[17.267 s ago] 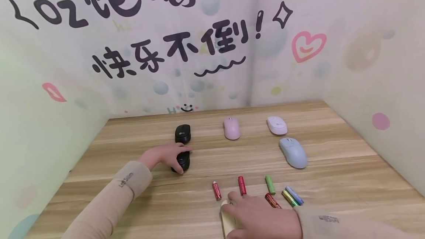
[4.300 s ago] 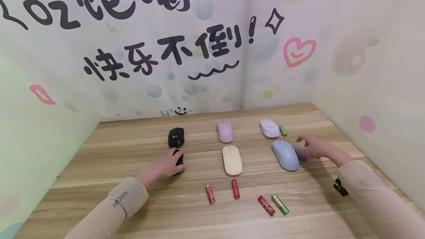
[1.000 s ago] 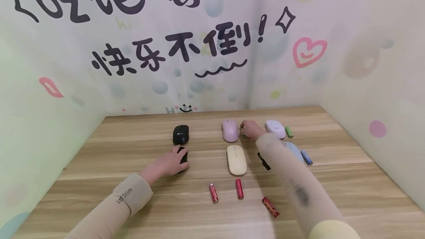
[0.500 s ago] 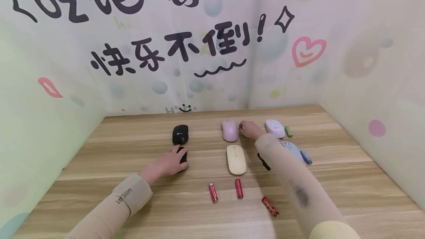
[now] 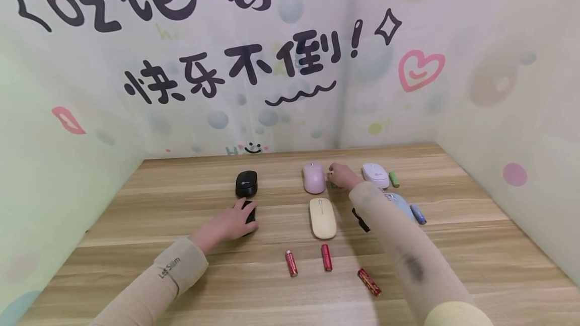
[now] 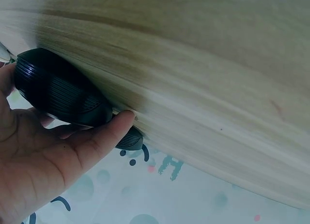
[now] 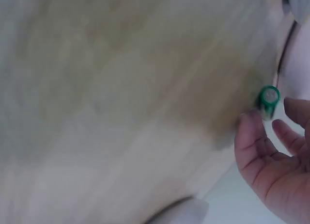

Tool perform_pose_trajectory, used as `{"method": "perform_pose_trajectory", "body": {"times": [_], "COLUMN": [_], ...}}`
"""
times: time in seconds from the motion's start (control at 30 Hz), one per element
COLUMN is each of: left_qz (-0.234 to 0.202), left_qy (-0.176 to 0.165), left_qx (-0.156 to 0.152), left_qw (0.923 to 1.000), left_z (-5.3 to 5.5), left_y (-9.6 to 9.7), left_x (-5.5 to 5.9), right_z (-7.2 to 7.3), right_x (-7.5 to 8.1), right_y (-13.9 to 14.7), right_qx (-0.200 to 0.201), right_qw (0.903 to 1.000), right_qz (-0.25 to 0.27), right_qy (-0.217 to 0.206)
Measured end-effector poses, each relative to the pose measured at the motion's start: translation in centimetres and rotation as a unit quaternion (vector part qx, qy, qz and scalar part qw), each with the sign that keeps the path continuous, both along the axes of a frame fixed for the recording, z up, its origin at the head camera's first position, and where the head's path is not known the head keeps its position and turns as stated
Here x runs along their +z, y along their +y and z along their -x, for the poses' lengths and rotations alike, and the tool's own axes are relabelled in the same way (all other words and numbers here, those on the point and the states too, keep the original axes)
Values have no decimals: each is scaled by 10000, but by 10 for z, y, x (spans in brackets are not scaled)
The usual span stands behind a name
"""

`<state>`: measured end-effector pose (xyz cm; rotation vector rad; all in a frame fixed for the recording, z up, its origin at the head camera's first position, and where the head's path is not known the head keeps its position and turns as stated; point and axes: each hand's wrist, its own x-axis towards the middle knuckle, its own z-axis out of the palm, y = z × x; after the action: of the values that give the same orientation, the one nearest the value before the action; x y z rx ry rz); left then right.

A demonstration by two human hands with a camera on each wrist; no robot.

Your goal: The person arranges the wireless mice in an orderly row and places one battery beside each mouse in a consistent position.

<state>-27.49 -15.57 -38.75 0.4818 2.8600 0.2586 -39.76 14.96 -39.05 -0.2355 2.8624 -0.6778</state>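
My left hand [image 5: 224, 225] holds a black computer mouse [image 6: 58, 88], thumb and fingers along its opposite sides. A second black mouse [image 5: 246, 183] sits just behind it. At the back, my right hand [image 5: 345, 177] is beside the pink mouse [image 5: 313, 177]. A green battery [image 7: 270, 95] stands out between its thumb and fingertips in the right wrist view, with gaps on both sides. The cream mouse [image 5: 323, 218] lies in front of the pink one. Farther right are a pale lilac mouse [image 5: 375, 175] and a light blue mouse [image 5: 401, 204], partly hidden by my sleeve.
A light green battery [image 5: 394, 179] lies right of the lilac mouse, and a blue battery [image 5: 418, 214] beside the blue one. Three red batteries [image 5: 291, 263] lie toward the front of the wooden table [image 5: 158, 275]. A printed curtain [image 5: 181, 130] closes off the back and sides.
Cream mouse was set before the pink one. Light green and blue batteries went beside the right-hand mice. The green-gold battery left the front; my right hand now eases slightly off the pink mouse.
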Motion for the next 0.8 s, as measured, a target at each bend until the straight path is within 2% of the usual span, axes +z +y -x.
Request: {"method": "perform_pose_trajectory", "body": {"times": [0.2, 0.3, 0.4, 0.5, 0.6, 0.7, 0.8], "left_qz": [-1, -42, -67, -52, -88, -118, -75], "left_qy": [-21, -29, -19, -8, -3, 17, 17], "left_qx": [16, 11, -2, -27, -48, -53, -48], "left_qw": [10000, 10000, 10000, 10000, 9999, 9999, 10000], "left_z": [-1, -1, -1, 0, 1, 1, 1], "left_y": [0, 0, 0, 1, 1, 0, 0], "left_x": [0, 0, 1, 1, 1, 1, 0], "right_z": [-8, -14, -29, -54, -84, -119, -153], "right_x": [31, 51, 70, 79, 74, 62, 53], "right_y": [5, 7, 8, 10, 13, 15, 20], "right_qx": [-287, -226, -42, 288, 742, 1226, 1587], "right_qw": [9994, 9991, 9980, 9976, 9971, 9903, 9776], "right_qz": [45, 208, 404, 395, 96, -367, -675], "right_qy": [160, 295, 479, 493, 130, -542, -1203]}}
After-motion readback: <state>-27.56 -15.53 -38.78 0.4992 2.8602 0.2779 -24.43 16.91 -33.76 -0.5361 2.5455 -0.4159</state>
